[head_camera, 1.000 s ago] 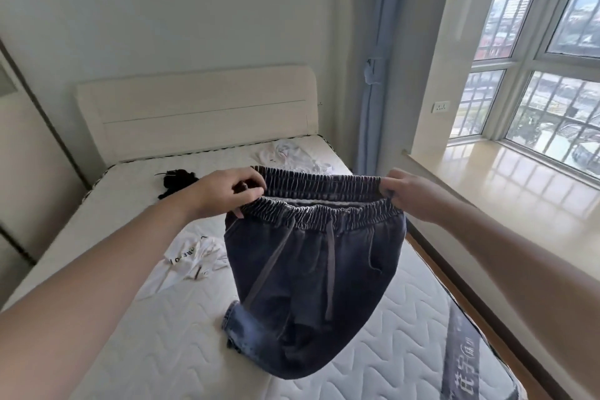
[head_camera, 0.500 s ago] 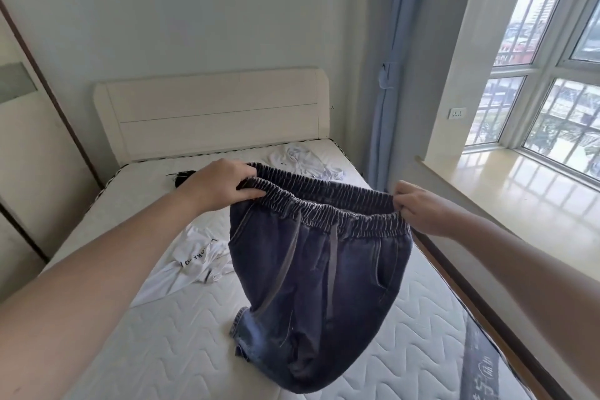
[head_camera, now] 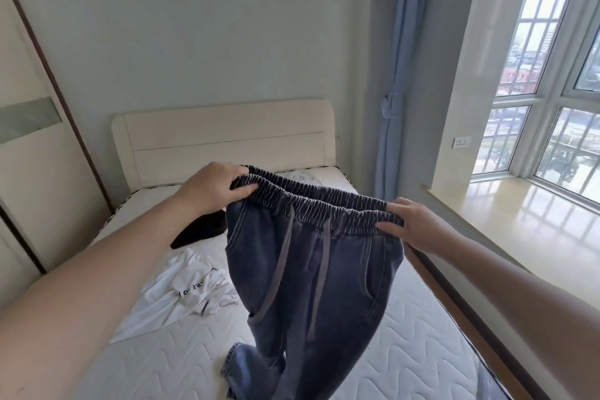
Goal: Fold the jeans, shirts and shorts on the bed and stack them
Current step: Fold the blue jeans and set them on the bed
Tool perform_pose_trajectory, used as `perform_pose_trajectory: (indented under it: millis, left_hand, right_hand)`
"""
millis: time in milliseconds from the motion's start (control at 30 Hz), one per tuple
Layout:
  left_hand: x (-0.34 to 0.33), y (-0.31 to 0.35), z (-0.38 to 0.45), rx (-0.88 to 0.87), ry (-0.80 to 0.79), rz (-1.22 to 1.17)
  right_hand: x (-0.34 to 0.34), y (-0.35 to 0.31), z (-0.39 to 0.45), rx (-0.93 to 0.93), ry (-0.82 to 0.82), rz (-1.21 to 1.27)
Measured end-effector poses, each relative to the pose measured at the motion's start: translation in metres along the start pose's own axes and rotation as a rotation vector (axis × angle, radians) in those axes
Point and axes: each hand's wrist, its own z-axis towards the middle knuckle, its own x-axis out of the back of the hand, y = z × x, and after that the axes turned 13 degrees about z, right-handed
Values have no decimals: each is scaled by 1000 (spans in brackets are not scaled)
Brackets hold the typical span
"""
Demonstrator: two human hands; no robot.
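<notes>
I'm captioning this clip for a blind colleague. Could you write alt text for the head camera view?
Two bare hands hold dark blue jeans up by the elastic waistband over a bed, the left hand and the right hand each gripping one end. A crumpled white shirt and a dark garment lie on the mattress behind, near a bright window.

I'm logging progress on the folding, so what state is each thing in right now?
Dark blue denim jeans with elastic waistband: unfolded, held up by the waistband.
Left hand: grips the waistband.
Right hand: grips the waistband.
White printed shirt: crumpled on the mattress.
Black garment: lying unfolded.
Blue curtain: tied back.
</notes>
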Motion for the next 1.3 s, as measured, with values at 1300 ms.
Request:
perform_pose_trajectory:
  millis: [1300]
  left_hand:
    - [192,-27,69,138,303,-97]
  right_hand:
    - [233,-113,121,252,250,236]
